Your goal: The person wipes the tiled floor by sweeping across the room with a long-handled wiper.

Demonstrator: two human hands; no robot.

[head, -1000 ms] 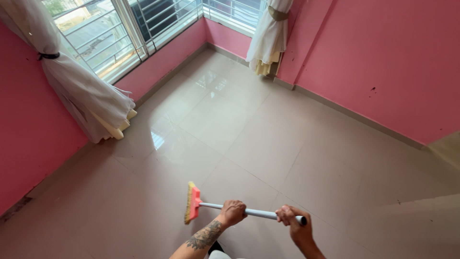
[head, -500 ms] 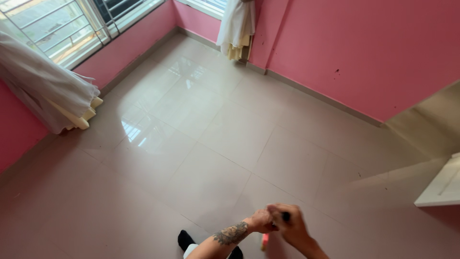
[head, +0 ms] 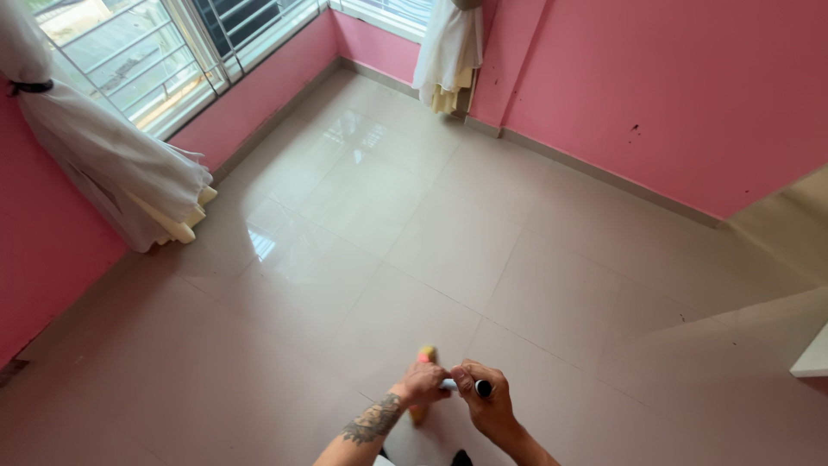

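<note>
Broom: pale handle [head: 448,385] pointing almost straight at the camera, so foreshortened; orange head [head: 424,356] low on the tiled floor [head: 388,224], just beyond the hands
Left hand [head: 422,382]: tattooed forearm; grip closed round the handle, lower down
Right hand [head: 483,401]: grip closed round the handle's dark top end
Surroundings: pink walls [head: 690,95]; barred window [head: 164,52]; tied white curtain [head: 112,168] at left

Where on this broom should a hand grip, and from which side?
Probably the pale handle, wrapped from above, as the left hand and right hand do now. It is a thin round pole pointing up at the camera, so fingers close around it. The pink bristled head sits low by the floor.
</note>
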